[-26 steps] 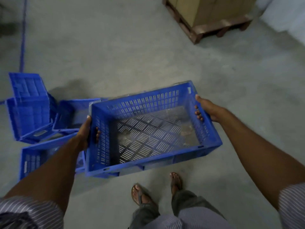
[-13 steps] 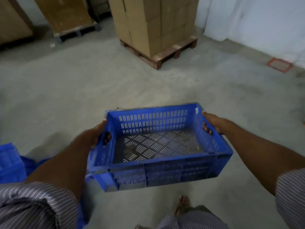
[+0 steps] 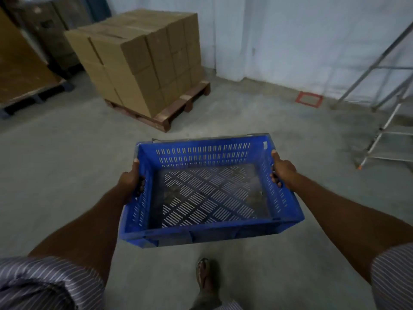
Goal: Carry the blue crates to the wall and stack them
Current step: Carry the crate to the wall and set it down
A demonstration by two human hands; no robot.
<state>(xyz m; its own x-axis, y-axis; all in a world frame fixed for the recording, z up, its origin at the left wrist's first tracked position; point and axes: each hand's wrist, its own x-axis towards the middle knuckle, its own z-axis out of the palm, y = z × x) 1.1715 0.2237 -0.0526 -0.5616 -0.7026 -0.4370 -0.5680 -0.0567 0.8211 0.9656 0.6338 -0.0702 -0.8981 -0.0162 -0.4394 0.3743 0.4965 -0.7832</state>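
Note:
An empty blue slotted crate hangs in the air in front of me, level, above the concrete floor. My left hand grips its left short wall, thumb on the rim and fingers through the handle slot. My right hand holds the right short wall the same way. The white wall stands ahead, beyond the crate. No other blue crates are in view.
A wooden pallet stacked with cardboard boxes stands ahead to the left. More stacked goods sit at far left. A metal ladder frame leans at right. A red square marking lies on the floor by the wall.
My view has swung up and away from the pile of blue crates toward the wall. The crate has stayed in both hands and moved closer to the pallet and wall.

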